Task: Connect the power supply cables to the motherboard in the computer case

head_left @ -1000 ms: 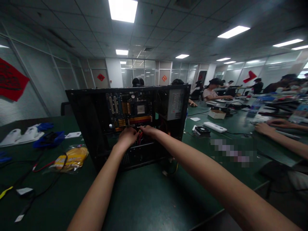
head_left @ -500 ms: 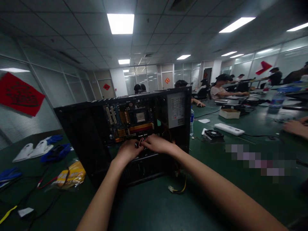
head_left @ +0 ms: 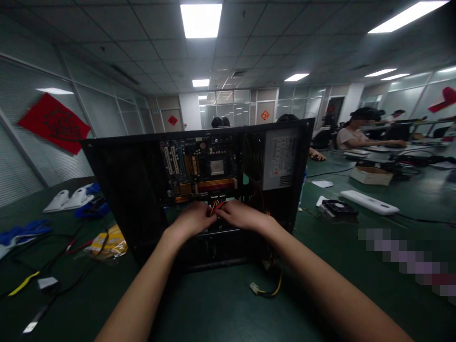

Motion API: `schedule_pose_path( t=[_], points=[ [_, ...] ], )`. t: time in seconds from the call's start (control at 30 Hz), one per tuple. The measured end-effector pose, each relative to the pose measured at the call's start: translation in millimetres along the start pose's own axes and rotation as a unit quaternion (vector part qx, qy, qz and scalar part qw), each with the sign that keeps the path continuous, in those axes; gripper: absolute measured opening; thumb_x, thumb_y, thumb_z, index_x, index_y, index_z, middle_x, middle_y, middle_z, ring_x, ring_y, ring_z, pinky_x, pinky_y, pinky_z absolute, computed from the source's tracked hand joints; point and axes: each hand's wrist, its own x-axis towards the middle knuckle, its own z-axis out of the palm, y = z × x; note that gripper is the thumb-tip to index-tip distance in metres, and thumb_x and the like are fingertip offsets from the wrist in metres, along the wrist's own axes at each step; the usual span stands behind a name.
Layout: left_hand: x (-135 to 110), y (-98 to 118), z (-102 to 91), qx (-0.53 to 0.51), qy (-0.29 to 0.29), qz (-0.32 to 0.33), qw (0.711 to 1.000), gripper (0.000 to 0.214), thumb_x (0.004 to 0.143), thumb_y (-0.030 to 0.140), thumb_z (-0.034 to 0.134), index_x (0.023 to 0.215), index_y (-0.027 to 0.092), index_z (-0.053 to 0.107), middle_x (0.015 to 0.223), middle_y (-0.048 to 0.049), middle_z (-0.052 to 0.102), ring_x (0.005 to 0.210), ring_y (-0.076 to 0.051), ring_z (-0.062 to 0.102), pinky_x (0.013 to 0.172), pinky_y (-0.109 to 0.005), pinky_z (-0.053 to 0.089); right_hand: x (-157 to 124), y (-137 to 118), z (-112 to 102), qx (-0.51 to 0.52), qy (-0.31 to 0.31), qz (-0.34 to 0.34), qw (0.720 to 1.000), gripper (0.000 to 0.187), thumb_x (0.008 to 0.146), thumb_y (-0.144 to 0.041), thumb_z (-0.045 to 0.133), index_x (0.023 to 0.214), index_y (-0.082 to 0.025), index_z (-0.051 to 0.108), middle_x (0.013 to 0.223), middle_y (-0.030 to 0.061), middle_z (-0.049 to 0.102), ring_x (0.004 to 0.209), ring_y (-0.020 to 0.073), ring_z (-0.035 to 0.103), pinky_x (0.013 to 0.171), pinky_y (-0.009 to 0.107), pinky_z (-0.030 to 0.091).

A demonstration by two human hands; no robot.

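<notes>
A black computer case (head_left: 121,190) stands with its open side toward me. Inside it are a motherboard (head_left: 216,166) and, at the upper right, a grey power supply (head_left: 281,159). Below the memory slots, my left hand (head_left: 194,218) and my right hand (head_left: 244,214) meet with fingers pinched around a bundle of red, yellow and black power cables (head_left: 216,206). Their fingertips hide the end of the bundle. Under the right forearm, a loose white power connector (head_left: 254,288) on yellow and black wires lies on the green table (head_left: 213,318).
At the left lie blue-and-white gloves (head_left: 30,230), a yellow packet (head_left: 109,242) and dark cables. On the right are a black cooling fan (head_left: 337,208), a white power strip (head_left: 370,202) and an open cardboard box (head_left: 371,175). Another person (head_left: 363,130) sits beyond them.
My view has turned a little left, and the case appears farther right. Both hands stay together at the cables, and more of the red and yellow wires shows between them.
</notes>
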Motion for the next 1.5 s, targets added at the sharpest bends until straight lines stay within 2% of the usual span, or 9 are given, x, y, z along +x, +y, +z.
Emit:
schedule_pose_path(
  t=[0.27, 0.43, 0.73, 0.9, 1.0, 1.13, 1.3, 1.4, 1.5],
  points=[
    [0, 2, 1.2, 0.016, -0.019, 0.009, 1.000, 0.025, 0.083, 0.032, 0.055, 0.077, 0.016, 0.074, 0.072, -0.0084, 0.071, 0.065, -0.021, 0.065, 0.058, -0.028, 0.038, 4, 7, 6, 0.008, 0.005, -0.041, 0.999, 0.030, 0.101, -0.028, 0.049, 0.106, -0.013, 0.075, 0.107, 0.0124, 0.075, 0.096, 0.0231, 0.069, 0.079, 0.025, 0.045],
    [-4, 8, -1.6, 0.038, 0.028, -0.041, 0.998, 0.033, 0.088, 0.039, 0.053, 0.076, 0.017, 0.075, 0.078, -0.0129, 0.072, 0.078, -0.028, 0.069, 0.066, -0.032, 0.044, 5, 6, 7, -0.059, 0.006, 0.032, 0.998, 0.044, 0.104, -0.037, 0.041, 0.099, -0.011, 0.076, 0.099, 0.0163, 0.075, 0.091, 0.0256, 0.071, 0.077, 0.028, 0.046],
    [-6, 5, 2.3, 0.021, 0.059, -0.068, 0.996, 0.025, 0.088, 0.040, 0.061, 0.085, 0.020, 0.077, 0.089, -0.0107, 0.075, 0.086, -0.026, 0.069, 0.069, -0.030, 0.046, 5, -5, -6, -0.150, -0.216, 0.122, 0.957, 0.045, 0.106, -0.034, 0.034, 0.125, -0.013, 0.070, 0.117, 0.0175, 0.072, 0.108, 0.0295, 0.069, 0.086, 0.033, 0.050],
    [-3, -4, 2.2, -0.001, 0.099, -0.077, 0.992, 0.037, 0.096, 0.043, 0.050, 0.085, 0.019, 0.076, 0.087, -0.0106, 0.075, 0.085, -0.024, 0.069, 0.071, -0.030, 0.044, 7, -4, -7, -0.151, -0.227, 0.126, 0.954, 0.037, 0.101, -0.028, 0.045, 0.116, -0.011, 0.074, 0.117, 0.0182, 0.072, 0.105, 0.0285, 0.070, 0.079, 0.030, 0.051],
    [0, -6, -1.0, -0.016, 0.125, -0.077, 0.989, 0.045, 0.098, 0.045, 0.045, 0.080, 0.017, 0.075, 0.080, -0.0110, 0.073, 0.080, -0.024, 0.068, 0.070, -0.030, 0.043, 5, -6, -4, -0.151, -0.155, 0.133, 0.967, 0.045, 0.101, -0.037, 0.044, 0.117, -0.005, 0.072, 0.112, 0.0226, 0.072, 0.096, 0.0295, 0.072, 0.070, 0.030, 0.050],
    [-3, -1, -14.4, -0.054, 0.136, -0.034, 0.989, 0.049, 0.099, 0.046, 0.039, 0.086, 0.016, 0.074, 0.083, -0.0095, 0.074, 0.081, -0.023, 0.067, 0.075, -0.029, 0.045, 0, -19, -6, -0.161, 0.122, 0.099, 0.974, 0.046, 0.101, -0.038, 0.040, 0.094, -0.011, 0.077, 0.091, 0.0185, 0.075, 0.078, 0.0271, 0.072, 0.061, 0.030, 0.042],
    [-28, 15, -53.2, -0.195, 0.011, 0.140, 0.971, 0.052, 0.099, 0.050, 0.035, 0.094, 0.015, 0.073, 0.089, -0.0054, 0.072, 0.080, -0.018, 0.063, 0.073, -0.025, 0.046, -11, -34, -25, 0.089, 0.368, 0.003, 0.925, 0.059, 0.103, -0.050, 0.036, 0.062, -0.016, 0.060, 0.058, 0.0051, 0.061, 0.054, 0.0150, 0.054, 0.054, 0.027, 0.033],
    [-48, 31, -78.2, -0.180, -0.059, 0.123, 0.974, 0.056, 0.093, 0.059, 0.047, 0.063, 0.014, 0.063, 0.054, 0.0010, 0.052, 0.050, -0.012, 0.042, 0.049, -0.024, 0.030, -23, -42, -37, 0.210, 0.341, -0.055, 0.915, 0.063, 0.101, -0.060, 0.034, 0.058, -0.018, 0.050, 0.053, 0.0000, 0.049, 0.051, 0.0119, 0.046, 0.052, 0.025, 0.032],
    [-64, 48, -96.3, -0.077, 0.044, 0.137, 0.987, 0.060, 0.095, 0.057, 0.044, 0.055, 0.016, 0.060, 0.050, 0.0008, 0.048, 0.049, -0.011, 0.038, 0.053, -0.026, 0.030, -36, -56, -43, 0.177, 0.202, -0.145, 0.952, 0.065, 0.102, -0.061, 0.030, 0.057, -0.017, 0.047, 0.053, -0.0022, 0.043, 0.050, 0.0099, 0.037, 0.053, 0.025, 0.028]
  ],
)
